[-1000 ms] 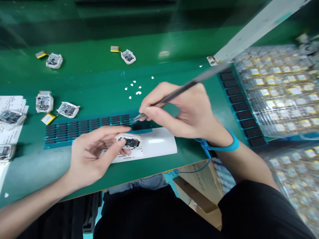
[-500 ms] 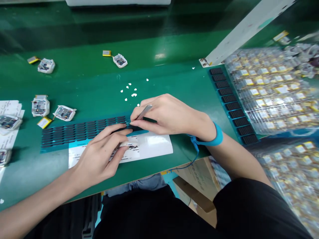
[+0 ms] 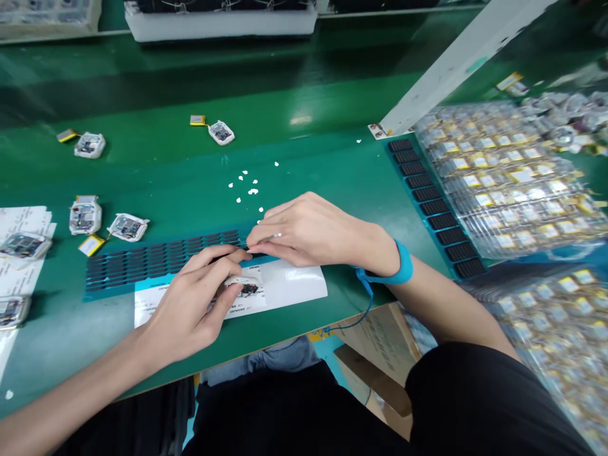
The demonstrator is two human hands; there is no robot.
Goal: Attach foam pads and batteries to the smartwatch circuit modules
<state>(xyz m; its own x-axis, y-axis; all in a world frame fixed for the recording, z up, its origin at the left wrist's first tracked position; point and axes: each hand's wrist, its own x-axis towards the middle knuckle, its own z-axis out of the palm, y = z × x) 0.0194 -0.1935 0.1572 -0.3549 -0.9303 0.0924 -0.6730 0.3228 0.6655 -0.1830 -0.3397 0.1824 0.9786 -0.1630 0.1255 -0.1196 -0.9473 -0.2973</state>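
Note:
My left hand (image 3: 197, 294) is closed on a small white device housing (image 3: 242, 283) with a circuit board in it, pinched between thumb and fingers. Its fingertips rest on the end of a blue sheet of black strips (image 3: 137, 261). Close beside them, my right hand (image 3: 316, 229) grips metal tweezers (image 3: 277, 235); only a short bit shows past the fingers, and their tips are hidden. Beneath both hands lies a white label sheet (image 3: 297, 282) with small print. A blue wrist strap (image 3: 405, 263) circles my right wrist.
Open housings (image 3: 127, 227) with yellow batteries (image 3: 91, 245) lie left and behind. Small white dots (image 3: 251, 191) are scattered ahead. To the right are another black-strip sheet (image 3: 437, 209), stacked clear trays (image 3: 517, 177) and a white post (image 3: 456, 69).
The view has tilted, showing more of the bench's back. My right hand has turned so the tweezers lie flatter and show less. My left hand keeps the housing.

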